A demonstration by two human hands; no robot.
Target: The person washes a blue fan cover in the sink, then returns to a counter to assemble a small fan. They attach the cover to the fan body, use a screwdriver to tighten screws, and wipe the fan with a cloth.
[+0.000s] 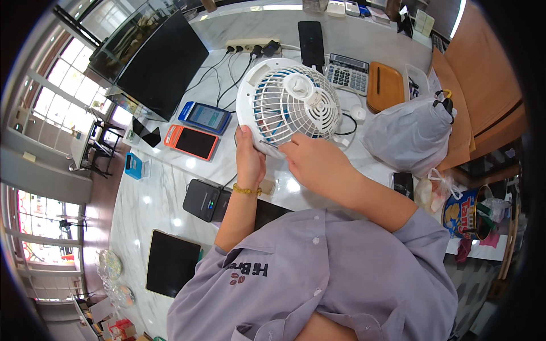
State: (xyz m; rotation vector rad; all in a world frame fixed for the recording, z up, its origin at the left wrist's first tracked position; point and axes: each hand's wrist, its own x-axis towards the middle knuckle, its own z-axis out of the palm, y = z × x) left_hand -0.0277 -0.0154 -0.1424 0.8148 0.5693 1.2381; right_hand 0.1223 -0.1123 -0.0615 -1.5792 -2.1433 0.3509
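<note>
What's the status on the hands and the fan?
Left hand grips white fan rim. Right hand pinches its lower edge. Fan tilted above counter; nothing blocking.

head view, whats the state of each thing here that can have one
fan: grille on, tilted up off the counter, held by both hands
left hand: gripping the fan's lower rim
right hand: fingers at the grille edge
monitor: screen dark
blue phone: screen lit
orange phone: screen dark
power strip: plugs in
white bag: tied shut

The fan's (289, 102) lower rim hides the right hand's (313, 162) fingertips.
</note>
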